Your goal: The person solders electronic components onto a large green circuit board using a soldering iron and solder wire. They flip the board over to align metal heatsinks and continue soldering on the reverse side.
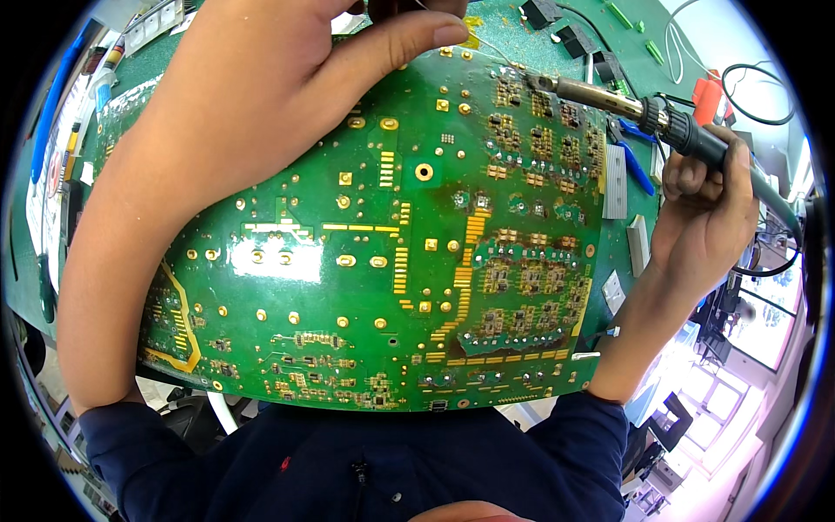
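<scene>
A large green circuit board (365,287) with gold pads and groups of small components fills the middle of the view. My left hand (287,87) is over its upper left, fingers closed on a thin solder wire (487,42) that runs toward the top right part of the board; the fingertips are partly out of frame. My right hand (704,196) grips a soldering iron (609,97) by its black handle. The iron's tip is at a cluster of components near the board's top right edge, close to the wire's end.
Blue-handled cutters (637,165), a red tool (706,100), grey finned metal pieces (614,178) and black blocks (574,42) lie right of and behind the board on the green mat (639,39). Cables (757,109) loop at the right. Long tools (43,130) lie at the left.
</scene>
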A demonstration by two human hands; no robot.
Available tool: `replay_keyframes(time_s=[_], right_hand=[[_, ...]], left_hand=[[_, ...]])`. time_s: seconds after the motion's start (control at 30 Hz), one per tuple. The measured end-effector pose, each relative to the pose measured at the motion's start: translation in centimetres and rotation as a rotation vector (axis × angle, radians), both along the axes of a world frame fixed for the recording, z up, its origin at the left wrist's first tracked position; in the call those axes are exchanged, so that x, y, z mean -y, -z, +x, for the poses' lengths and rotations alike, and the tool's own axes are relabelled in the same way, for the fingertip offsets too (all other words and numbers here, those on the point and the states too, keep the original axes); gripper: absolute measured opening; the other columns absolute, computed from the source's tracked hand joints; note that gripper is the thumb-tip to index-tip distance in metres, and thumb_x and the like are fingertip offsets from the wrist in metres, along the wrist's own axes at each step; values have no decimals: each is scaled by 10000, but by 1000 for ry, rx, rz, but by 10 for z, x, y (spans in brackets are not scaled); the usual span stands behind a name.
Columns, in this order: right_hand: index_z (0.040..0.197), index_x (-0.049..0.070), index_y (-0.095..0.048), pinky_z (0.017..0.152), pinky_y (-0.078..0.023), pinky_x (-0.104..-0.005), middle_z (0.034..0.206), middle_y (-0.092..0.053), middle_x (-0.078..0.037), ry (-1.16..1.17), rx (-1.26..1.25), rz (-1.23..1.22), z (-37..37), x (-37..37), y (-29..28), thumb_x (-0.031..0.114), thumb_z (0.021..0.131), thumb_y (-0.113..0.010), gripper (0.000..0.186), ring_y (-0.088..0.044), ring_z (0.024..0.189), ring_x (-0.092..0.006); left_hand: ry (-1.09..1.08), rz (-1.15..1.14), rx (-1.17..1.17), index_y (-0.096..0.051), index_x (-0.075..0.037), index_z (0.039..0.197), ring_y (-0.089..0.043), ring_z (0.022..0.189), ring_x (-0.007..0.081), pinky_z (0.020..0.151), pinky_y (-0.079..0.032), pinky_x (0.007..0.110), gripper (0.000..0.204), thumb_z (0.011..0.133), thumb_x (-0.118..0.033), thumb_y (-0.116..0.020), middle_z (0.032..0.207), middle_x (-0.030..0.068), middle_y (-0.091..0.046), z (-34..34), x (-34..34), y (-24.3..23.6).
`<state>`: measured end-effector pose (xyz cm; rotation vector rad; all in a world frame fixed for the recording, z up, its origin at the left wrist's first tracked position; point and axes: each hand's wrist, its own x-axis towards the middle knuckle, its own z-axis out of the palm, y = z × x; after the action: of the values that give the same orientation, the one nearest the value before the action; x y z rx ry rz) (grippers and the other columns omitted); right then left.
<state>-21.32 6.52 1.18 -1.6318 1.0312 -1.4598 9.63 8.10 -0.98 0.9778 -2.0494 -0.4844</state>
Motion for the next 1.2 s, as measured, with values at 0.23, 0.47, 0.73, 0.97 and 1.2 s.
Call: replay_keyframes(time_s=[0.23, 0.47, 0.73, 0.97, 1.2], right_hand=[[1071, -114, -661, 516, -385, -273, 674, -575, -78, 10, 6, 3, 0, -1, 0, 244, 1080, -523, 384, -554, 614, -152], [1071, -112, -661, 518, -381, -272, 676, -576, -79, 1, -11, -5, 0, 0, 0, 248, 1079, -525, 385, -550, 610, -153], [1072, -113, -659, 520, -379, -272, 680, -578, -79, 24, 12, 14, -1, 0, 0, 252, 1080, -525, 389, -543, 607, -154], [1077, -111, -662, 524, -380, -277, 682, -577, -77, -8, 46, 25, -4, 2, 1, 255, 1082, -520, 392, -544, 612, -154], [1080, -95, -662, 544, -363, -281, 692, -556, -55, 10, 44, 32, -5, 3, 1, 255, 1082, -518, 378, -524, 630, -144]], left_hand=[[25, -105, 38, -607, 23, 1012, -675, 801, 231, 748, -561, 327, 140, 932, -37, -706, 895, 131, -661, 2, 2, 7], [17, -53, 6, -602, 29, 1012, -665, 804, 234, 753, -556, 332, 135, 935, -28, -696, 903, 139, -653, 0, 2, 6], [82, -74, -37, -600, 35, 1020, -663, 814, 237, 768, -558, 334, 159, 916, -25, -704, 910, 142, -651, 2, 7, 8], [96, -20, -87, -604, 36, 1018, -673, 823, 234, 775, -567, 332, 142, 917, -12, -691, 919, 146, -655, 4, 8, 8], [-76, -269, 85, -600, 38, 985, -692, 773, 233, 719, -574, 324, 115, 916, 1, -685, 874, 147, -658, -2, -3, 3]])
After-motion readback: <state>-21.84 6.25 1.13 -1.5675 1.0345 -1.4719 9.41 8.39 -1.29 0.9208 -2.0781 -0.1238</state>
